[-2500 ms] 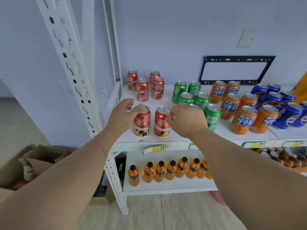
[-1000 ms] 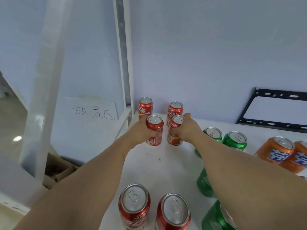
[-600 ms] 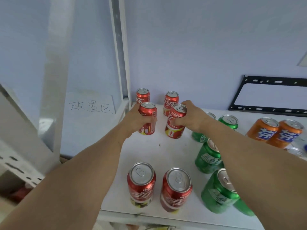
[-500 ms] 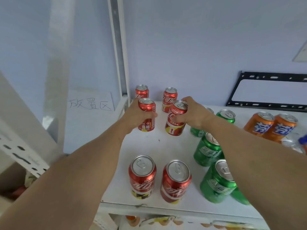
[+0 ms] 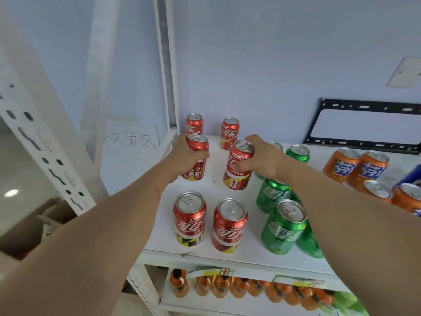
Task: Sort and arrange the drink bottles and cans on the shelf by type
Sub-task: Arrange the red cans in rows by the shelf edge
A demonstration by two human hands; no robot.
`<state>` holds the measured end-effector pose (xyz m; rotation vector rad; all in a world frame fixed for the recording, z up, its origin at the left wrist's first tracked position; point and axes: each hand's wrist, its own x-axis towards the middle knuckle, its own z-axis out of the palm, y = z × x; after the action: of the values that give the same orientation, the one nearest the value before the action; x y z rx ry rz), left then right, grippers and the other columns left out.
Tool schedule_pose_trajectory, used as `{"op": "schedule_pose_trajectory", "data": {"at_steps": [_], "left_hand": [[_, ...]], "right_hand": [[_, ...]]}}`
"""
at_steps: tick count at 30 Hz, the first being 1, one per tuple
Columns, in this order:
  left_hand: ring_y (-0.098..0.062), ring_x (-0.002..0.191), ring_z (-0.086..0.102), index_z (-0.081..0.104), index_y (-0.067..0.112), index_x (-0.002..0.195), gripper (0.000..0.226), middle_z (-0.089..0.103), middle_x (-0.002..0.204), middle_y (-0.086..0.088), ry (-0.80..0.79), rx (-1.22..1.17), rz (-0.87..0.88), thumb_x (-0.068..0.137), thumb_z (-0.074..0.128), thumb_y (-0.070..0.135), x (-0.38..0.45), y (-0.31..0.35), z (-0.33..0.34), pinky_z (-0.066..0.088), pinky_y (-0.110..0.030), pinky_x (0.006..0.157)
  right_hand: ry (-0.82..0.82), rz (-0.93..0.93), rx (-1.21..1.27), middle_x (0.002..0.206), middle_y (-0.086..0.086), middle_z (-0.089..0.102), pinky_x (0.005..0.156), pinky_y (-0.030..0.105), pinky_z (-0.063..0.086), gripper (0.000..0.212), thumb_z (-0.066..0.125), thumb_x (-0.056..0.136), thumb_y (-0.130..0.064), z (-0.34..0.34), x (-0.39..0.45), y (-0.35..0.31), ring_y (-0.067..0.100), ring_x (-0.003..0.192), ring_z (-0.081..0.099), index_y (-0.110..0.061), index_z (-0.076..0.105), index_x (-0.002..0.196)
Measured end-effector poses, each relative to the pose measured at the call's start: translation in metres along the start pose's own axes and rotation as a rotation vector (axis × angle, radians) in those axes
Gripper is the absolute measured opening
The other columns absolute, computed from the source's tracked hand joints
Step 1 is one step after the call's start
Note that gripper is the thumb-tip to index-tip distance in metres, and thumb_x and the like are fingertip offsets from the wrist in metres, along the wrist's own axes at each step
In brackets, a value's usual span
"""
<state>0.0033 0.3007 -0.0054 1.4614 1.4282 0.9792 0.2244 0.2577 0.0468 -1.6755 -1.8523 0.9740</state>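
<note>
My left hand [image 5: 182, 156] grips a red cola can [image 5: 197, 166] in the middle of the white shelf [image 5: 250, 252]. My right hand [image 5: 262, 159] grips a second red cola can [image 5: 238, 176], tilted slightly to the right. Two red cans [image 5: 194, 125] [image 5: 229, 132] stand at the back by the wall. Two more red cans [image 5: 189, 218] [image 5: 229, 225] stand at the front edge. Green cans [image 5: 283, 226] form a column to the right, partly hidden by my right forearm. Orange cans [image 5: 355, 167] stand further right.
A white upright post [image 5: 165, 65] rises at the shelf's back left corner, and a perforated post [image 5: 45, 142] stands nearer left. Orange bottles [image 5: 216, 286] line the shelf below. A blue can [image 5: 412, 176] shows at the right edge. A black frame [image 5: 364, 124] leans on the wall.
Both hands left the front pair of red cans, took hold of the two middle red cans and have drawn them forward, away from the back pair. The camera has pulled back.
</note>
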Motion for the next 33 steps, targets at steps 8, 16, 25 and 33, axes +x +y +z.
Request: {"op": "schedule_pose_trajectory", "data": {"at_steps": [8, 16, 25, 33], "left_hand": [[-0.005, 0.086, 0.057, 0.034, 0.022, 0.125, 0.069, 0.056, 0.102, 0.007, -0.001, 0.079, -0.052, 0.075, 0.083, 0.023, -0.033, -0.012, 0.009, 0.044, -0.024, 0.063], [-0.008, 0.087, 0.06, 0.034, 0.024, 0.124, 0.079, 0.057, 0.104, 0.007, -0.048, 0.159, -0.053, 0.067, 0.088, 0.027, -0.035, -0.012, 0.012, 0.046, -0.023, 0.062], [-0.017, 0.095, 0.061, 0.03, 0.027, 0.131, 0.084, 0.056, 0.119, -0.003, -0.102, 0.144, -0.103, 0.068, 0.086, 0.023, -0.046, -0.016, 0.001, 0.052, -0.03, 0.068], [-0.015, 0.11, 0.057, 0.045, 0.025, 0.135, 0.068, 0.057, 0.134, 0.0, -0.148, 0.22, -0.084, 0.078, 0.077, 0.047, -0.044, 0.001, -0.014, 0.046, -0.029, 0.08]], "right_hand": [[-0.052, -0.021, -0.038, 0.12, 0.0, 0.063, 0.098, 0.042, 0.05, 0.081, 0.085, 0.07, -0.028, 0.002, -0.016, 0.009, 0.021, 0.107, 0.062, -0.024, 0.037, 0.135], [-0.061, -0.039, -0.053, 0.116, -0.002, 0.061, 0.095, 0.038, 0.05, 0.078, 0.082, 0.075, -0.025, 0.003, -0.021, 0.002, 0.019, 0.106, 0.061, -0.023, 0.035, 0.137], [-0.053, -0.014, -0.09, 0.123, 0.001, 0.061, 0.097, 0.04, 0.05, 0.081, 0.083, 0.074, -0.026, 0.01, -0.024, 0.0, 0.022, 0.108, 0.061, -0.023, 0.034, 0.139], [-0.067, -0.007, -0.114, 0.127, 0.002, 0.061, 0.099, 0.042, 0.049, 0.088, 0.083, 0.072, -0.026, 0.022, -0.02, -0.004, 0.023, 0.109, 0.061, -0.024, 0.031, 0.143]]}}
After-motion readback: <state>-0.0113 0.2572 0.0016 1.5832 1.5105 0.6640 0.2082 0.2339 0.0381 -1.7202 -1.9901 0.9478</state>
